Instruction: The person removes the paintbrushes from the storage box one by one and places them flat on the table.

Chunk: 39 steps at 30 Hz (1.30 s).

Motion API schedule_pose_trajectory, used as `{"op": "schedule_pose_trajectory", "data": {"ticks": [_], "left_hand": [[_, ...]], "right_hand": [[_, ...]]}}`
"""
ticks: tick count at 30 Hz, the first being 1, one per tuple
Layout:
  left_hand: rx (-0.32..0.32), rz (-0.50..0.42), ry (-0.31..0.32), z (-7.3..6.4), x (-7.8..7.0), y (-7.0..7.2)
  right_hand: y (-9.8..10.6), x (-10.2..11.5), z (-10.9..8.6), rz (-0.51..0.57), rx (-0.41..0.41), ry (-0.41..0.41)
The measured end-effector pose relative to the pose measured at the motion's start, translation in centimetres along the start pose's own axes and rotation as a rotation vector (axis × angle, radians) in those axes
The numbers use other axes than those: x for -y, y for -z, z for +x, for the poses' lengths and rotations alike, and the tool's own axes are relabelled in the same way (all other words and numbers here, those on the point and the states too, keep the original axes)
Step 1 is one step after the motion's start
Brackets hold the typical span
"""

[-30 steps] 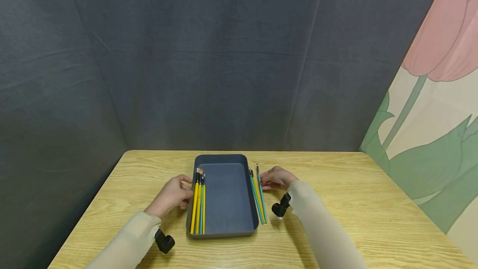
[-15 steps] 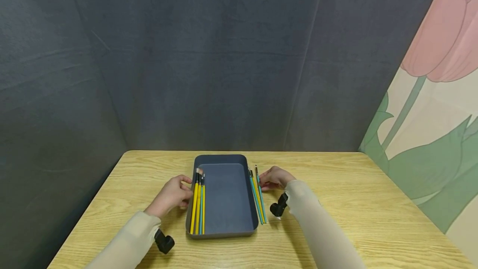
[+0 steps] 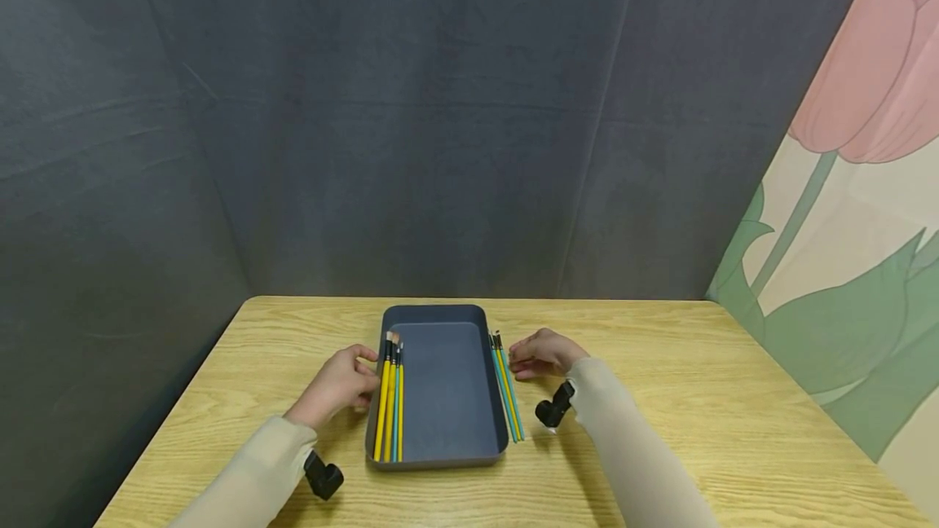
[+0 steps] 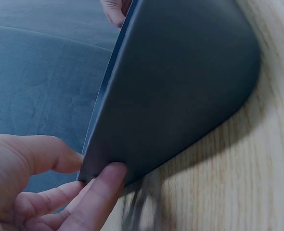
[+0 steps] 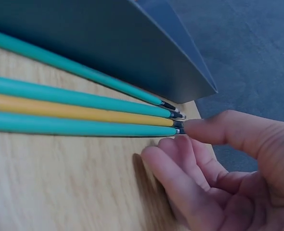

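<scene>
A dark grey tray [image 3: 447,389] lies on the table, with several paintbrushes [image 3: 382,414] side by side along its inner left wall, yellow and teal. My left hand [image 3: 341,385] holds the tray's left wall; in the left wrist view, the thumb reaches the rim and a fingertip presses the outer side. Outside the right wall lie several more teal and yellow paintbrushes [image 3: 511,398], roughly parallel and close together. My right hand [image 3: 546,353] is just right of them. In the right wrist view, its thumb is at the outermost ferrules and its other fingers hang loosely curled below.
The pale wooden table [image 3: 645,398] extends on both sides of the tray. A dark curtain [image 3: 440,121] hangs behind it, and a wall with a painted tulip [image 3: 858,72] stands on the right. Black wrist cameras [image 3: 324,476] sit at both sleeves.
The rightmost teal paintbrush, earlier slightly apart with its tip further up, now lies close against the others. My right hand has shifted slightly right from it. My left hand and the tray stay put.
</scene>
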<state>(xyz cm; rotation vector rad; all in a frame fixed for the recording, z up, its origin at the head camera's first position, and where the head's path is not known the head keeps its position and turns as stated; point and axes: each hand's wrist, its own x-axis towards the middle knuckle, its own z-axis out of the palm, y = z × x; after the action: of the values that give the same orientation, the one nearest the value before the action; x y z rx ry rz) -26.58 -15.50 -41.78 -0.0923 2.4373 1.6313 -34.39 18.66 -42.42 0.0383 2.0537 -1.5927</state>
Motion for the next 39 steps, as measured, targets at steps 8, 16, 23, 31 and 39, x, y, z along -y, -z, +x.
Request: {"op": "schedule_pose_trajectory", "data": {"ticks": [8, 16, 23, 31, 39], "left_hand": [[-0.002, -0.004, 0.003, -0.1, 0.1, 0.0], [0.000, -0.005, -0.001, -0.2, 0.0, 0.0], [-0.006, -0.004, 0.013, -0.2, 0.0, 0.0], [0.001, -0.018, 0.005, -0.3, -0.1, 0.1], [-0.001, -0.011, 0.013, -0.3, -0.1, 0.1]], "right_hand": [[0.7, 0.3, -0.8, 0.080, 0.091, 0.049], [0.8, 1.4, -1.6, 0.110, 0.083, 0.060], [-0.1, 2.7, -1.9, 0.119, 0.093, 0.101], [-2.0, 4.5, -2.2, 0.112, 0.119, 0.135], [-4.1, 5.7, -1.9, 0.109, 0.147, 0.176]]}}
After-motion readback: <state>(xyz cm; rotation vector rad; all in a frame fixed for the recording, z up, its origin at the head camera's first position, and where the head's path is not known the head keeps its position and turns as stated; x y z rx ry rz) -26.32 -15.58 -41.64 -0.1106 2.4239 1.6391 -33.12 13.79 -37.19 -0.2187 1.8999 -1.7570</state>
